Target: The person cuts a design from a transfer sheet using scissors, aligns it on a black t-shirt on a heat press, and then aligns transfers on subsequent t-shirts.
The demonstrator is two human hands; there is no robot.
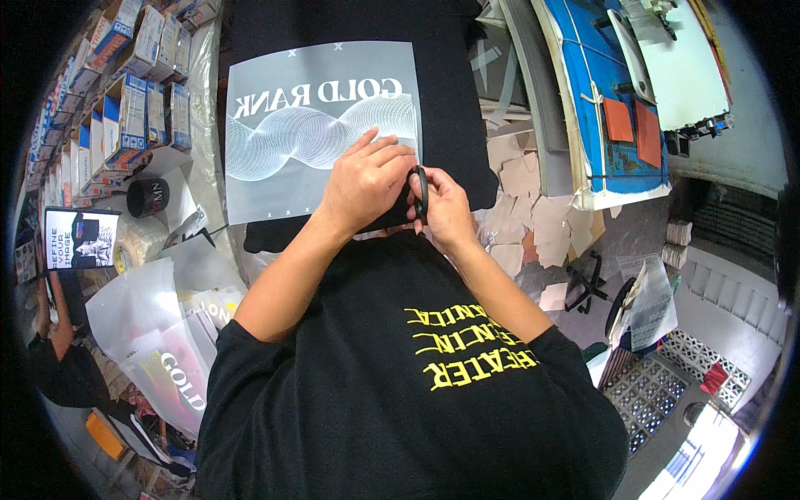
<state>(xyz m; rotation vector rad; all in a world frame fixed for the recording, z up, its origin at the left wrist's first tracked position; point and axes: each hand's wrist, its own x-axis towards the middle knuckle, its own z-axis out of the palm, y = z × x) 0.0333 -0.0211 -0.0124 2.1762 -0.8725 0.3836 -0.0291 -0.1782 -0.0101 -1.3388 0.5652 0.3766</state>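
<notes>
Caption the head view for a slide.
Left hand over a printed sheet, right hand holding scissors at its right edge.

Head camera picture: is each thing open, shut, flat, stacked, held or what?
Sheet: spread out on the cloth, its lettering mirrored.
Cloth: spread beneath the sheet.
Scissors: held; can't tell whether open.
Left hand: resting on the sheet, fingers extended.
Right hand: closed around the scissors.
Boxes: stacked.

Stacked cartons [125, 125] at left, grey floor [575, 321], black chair base [588, 283], white wall [729, 296] and pierced blocks [685, 353] at right.
</notes>
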